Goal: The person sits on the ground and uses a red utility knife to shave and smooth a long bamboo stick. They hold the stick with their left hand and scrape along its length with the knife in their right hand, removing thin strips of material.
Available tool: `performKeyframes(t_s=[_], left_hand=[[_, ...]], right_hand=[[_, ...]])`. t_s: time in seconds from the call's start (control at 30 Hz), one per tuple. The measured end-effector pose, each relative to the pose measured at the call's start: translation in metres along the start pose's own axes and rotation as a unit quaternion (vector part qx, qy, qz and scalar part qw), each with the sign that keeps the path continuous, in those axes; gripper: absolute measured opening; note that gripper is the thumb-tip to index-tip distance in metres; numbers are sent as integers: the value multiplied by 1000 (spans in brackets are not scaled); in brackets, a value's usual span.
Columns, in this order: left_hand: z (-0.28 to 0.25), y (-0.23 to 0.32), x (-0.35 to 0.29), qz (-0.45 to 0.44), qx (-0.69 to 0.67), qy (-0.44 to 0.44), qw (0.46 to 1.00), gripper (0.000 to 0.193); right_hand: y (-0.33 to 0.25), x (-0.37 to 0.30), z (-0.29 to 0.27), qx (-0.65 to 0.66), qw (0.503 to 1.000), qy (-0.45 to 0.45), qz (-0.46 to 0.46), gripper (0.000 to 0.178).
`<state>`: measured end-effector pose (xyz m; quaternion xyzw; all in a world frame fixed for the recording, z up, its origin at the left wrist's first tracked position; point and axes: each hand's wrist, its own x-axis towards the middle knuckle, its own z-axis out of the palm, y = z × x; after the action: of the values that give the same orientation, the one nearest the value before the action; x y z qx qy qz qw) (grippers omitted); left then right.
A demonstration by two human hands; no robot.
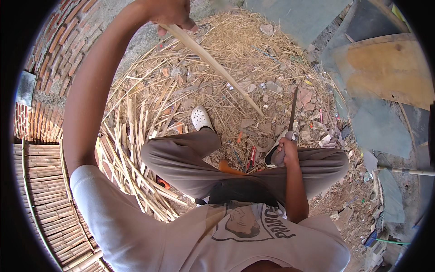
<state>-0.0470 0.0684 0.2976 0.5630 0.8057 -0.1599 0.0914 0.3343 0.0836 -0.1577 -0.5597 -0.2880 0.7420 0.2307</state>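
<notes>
Over on the left, loose pale sticks [131, 170] lie heaped beside the person's leg [179, 152]. Next along, the left hand [176, 17], partly cut off by the upper edge, has its fingers closed around one end of a long wooden strip [213, 63]. That strip slants down to the right above the littered ground; it looks light, stiff and slightly springy, probably splintery along its edges, so gripping its broad faces near the end seems best. Further right, the right hand [287, 153] makes a fist around a knife [293, 111], blade pointing away.
</notes>
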Motion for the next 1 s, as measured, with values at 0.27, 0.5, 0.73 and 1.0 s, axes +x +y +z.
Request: performKeyframes(t_s=[0.27,0.5,0.73,1.0], left_hand=[[-1,14,32,-37,-84,186,978,74],[21,47,2,86,-448,238,857,65],[53,77,10,331,-792,159,488,38],[18,87,3,124,-780,415,452,47]], right_hand=[[5,-20,11,-111,991,-40,-65,10],[-2,-42,7,-112,991,-26,-64,10],[3,-52,20,-83,994,-54,-55,10],[-11,-66,27,-175,979,-23,-101,10]])
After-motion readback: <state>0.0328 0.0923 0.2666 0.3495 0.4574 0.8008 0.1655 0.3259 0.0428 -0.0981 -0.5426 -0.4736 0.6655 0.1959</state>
